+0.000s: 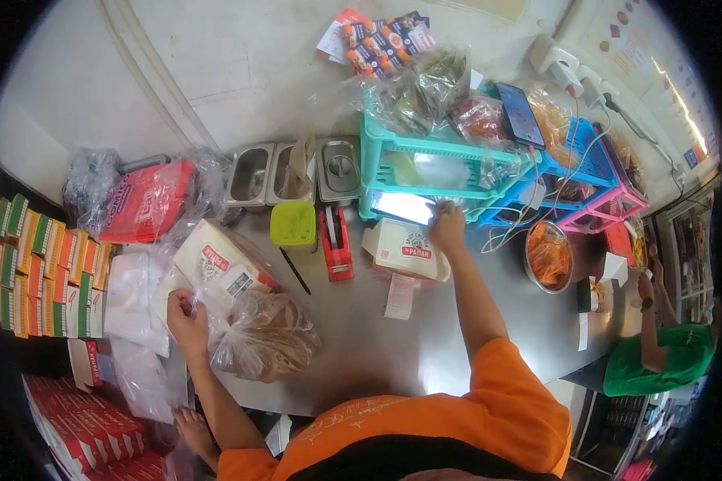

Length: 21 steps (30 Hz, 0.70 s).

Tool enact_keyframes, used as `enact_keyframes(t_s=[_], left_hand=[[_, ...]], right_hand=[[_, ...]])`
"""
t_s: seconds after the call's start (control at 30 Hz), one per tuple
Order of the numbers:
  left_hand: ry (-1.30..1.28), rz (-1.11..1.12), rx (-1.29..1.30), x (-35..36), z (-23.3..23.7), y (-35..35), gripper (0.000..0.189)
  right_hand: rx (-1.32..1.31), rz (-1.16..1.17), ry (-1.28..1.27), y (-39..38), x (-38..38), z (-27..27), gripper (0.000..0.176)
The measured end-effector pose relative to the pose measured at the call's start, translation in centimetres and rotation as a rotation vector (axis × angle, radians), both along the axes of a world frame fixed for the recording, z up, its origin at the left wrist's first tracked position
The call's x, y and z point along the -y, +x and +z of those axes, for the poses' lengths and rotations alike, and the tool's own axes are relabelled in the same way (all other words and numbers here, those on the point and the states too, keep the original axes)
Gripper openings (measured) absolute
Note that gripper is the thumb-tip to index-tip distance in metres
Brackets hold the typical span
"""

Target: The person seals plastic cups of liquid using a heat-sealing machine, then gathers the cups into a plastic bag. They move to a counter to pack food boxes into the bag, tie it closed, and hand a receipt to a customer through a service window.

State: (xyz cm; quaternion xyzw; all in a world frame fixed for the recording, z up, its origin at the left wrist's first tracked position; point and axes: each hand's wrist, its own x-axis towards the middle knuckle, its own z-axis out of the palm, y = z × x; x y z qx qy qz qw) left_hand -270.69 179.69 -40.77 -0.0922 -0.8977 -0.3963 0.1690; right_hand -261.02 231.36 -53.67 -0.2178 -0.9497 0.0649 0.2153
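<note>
My left hand (187, 321) has its fingers curled in at the clear plastic bag (253, 341), which holds brown contents, beside a printed white food box (217, 260). At the turquoise rack my right hand (447, 220) touches the right end of a phone (403, 208) with a bright screen. Under the phone stands a white and tan box (407, 248) with red print, and a paper receipt (400, 297) hangs from its front.
A red tape dispenser (335, 244), a green container (294, 224) and metal pans (251, 172) line the back. Right are a turquoise rack (449, 144), a bowl of orange packets (549, 256) and a co-worker in green (658, 361). Stacked boxes (44, 272) stand left.
</note>
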Motion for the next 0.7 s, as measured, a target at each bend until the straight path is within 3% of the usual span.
enact_keyframes(t_s=[0.23,0.33,0.43,0.57,0.63,0.7], left_hand=[[0.041,0.014,0.047,0.4,-0.6,-0.1,0.023],[0.032,0.021,0.052,0.5,-0.8,-0.2,0.022],[0.049,0.016,0.047,0.4,-0.7,-0.1,0.022],[0.085,0.005,0.026,0.3,-0.7,-0.1,0.022],[0.06,0.012,0.056,0.4,-0.7,-0.1,0.022],[0.049,0.008,0.045,0.3,-0.5,-0.1,0.022]], right_hand=[[-0.065,0.016,-0.176,-1.2,-1.1,-0.6,0.039],[0.039,-0.178,-0.181,-1.1,0.3,-0.1,0.041],[-0.019,0.039,-0.176,-1.6,1.7,0.3,0.044],[-0.065,0.007,-0.262,-2.6,1.8,1.1,0.044],[-0.186,0.135,-0.028,-3.6,2.0,1.2,0.042],[-0.051,0.165,-0.103,-4.6,2.7,1.7,0.041]])
